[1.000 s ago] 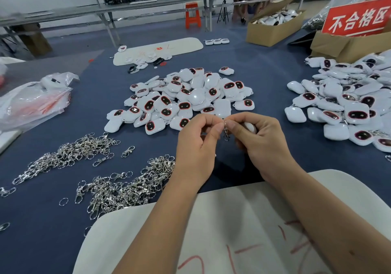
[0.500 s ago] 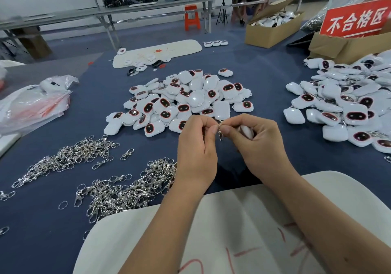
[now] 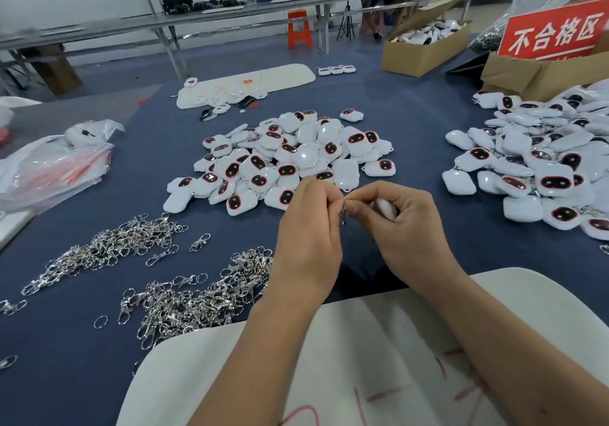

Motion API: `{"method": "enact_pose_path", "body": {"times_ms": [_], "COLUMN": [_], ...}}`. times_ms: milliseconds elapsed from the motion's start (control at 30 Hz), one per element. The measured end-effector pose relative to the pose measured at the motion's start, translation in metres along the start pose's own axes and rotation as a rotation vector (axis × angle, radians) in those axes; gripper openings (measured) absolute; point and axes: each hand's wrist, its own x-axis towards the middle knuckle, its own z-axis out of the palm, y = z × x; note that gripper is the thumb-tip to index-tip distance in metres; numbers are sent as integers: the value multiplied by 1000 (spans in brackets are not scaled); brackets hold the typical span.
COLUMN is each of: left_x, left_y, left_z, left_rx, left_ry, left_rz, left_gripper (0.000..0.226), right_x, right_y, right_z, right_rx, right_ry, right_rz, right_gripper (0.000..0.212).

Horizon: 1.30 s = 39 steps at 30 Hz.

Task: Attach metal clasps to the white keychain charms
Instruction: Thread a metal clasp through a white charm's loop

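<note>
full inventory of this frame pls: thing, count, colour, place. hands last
charm piles: two, white with dark red-rimmed windows, one centre, one right
held charm: one, white, in the right hand
held clasp: one, silver, pinched between both hands
clasp heaps: two, silver, left and near left
table cloth: one, dark blue
near board: one, white with red marks, under the forearms
far board: one, white, beyond the centre pile
plastic bag: one, clear with red, far left
cardboard boxes: two, brown, top right
sign: one, red with white characters, top right
stool: one, orange, background
left hand: pinches the clasp
right hand: holds the charm, pinches the clasp
</note>
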Motion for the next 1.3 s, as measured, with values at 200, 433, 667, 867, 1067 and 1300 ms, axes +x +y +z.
{"method": "enact_pose_path", "body": {"times_ms": [200,433,667,867,1067,1300], "left_x": [-2,-3,-5,-4,-2,-4], "left_y": [3,-1,0,-2,-6,-2], "left_z": [4,5,6,7,8,5], "left_rx": [116,56,96,63,81,93], "left_ry": [-20,-207,-268,-226,-181,-197], "left_rz": [3,-19,12,61,126,124], "left_gripper": [15,16,17,16,12,11], "right_x": [8,9,8,6,6,5], "right_y": [3,8,4,4,5,2], "right_z": [-3,-5,-5,-1,-3,-3], "right_rx": [291,379,316,145,99,55], "right_ry": [-22,99,213,220,212,222], "right_rz": [256,252,269,230,216,196], "right_gripper": [21,26,13,11,15,15]}}
